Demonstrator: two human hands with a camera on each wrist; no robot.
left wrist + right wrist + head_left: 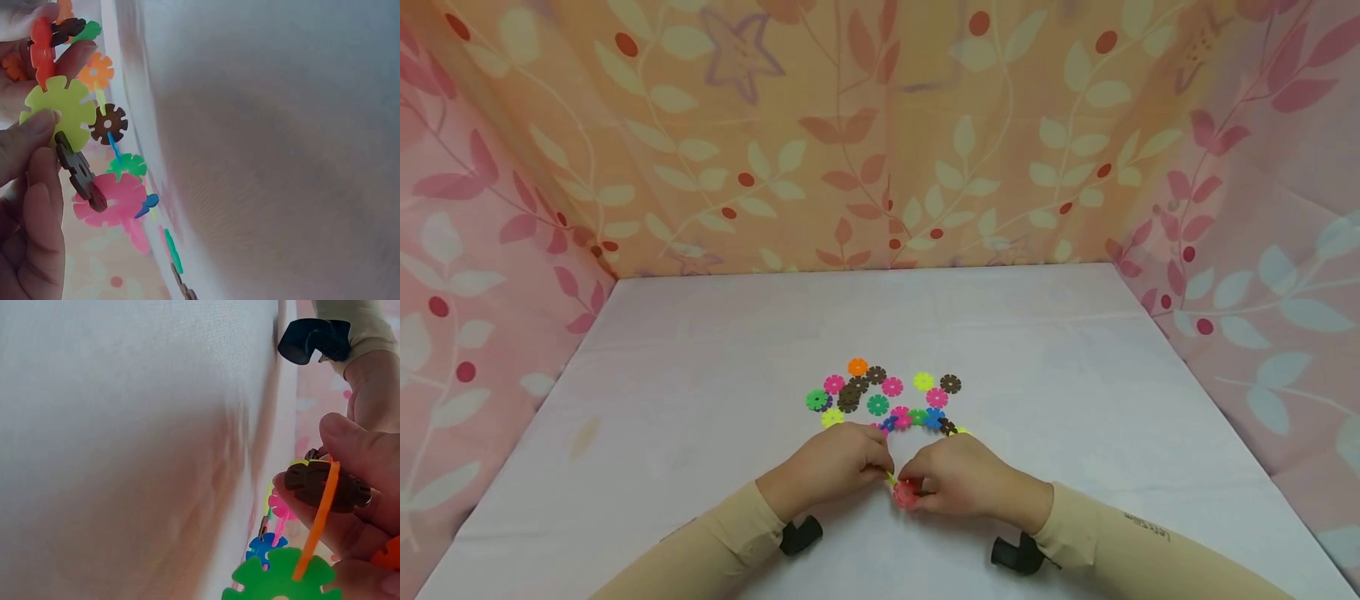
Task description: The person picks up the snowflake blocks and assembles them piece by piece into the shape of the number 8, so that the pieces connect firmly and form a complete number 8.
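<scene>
My left hand (838,458) pinches a yellow notched interlocking disc (72,103) between thumb and fingers. A brown disc (78,172) is slotted into it, followed by a pink disc (112,200). Close beside it, my right hand (962,479) grips a red interlocking disc (905,495), whose edge meets the yellow one in the left wrist view. Next to the right fingers, a brown disc (309,481) joins an orange disc (322,515) and a green disc (281,572). The joined discs form a curved chain beyond the hands; the fingers partly hide it.
Loose discs lie past the chain on the white tabletop (700,358), among them an orange one (857,367), a teal one (877,405) and a yellow one (923,381). Patterned cloth (865,133) stands around the back and sides.
</scene>
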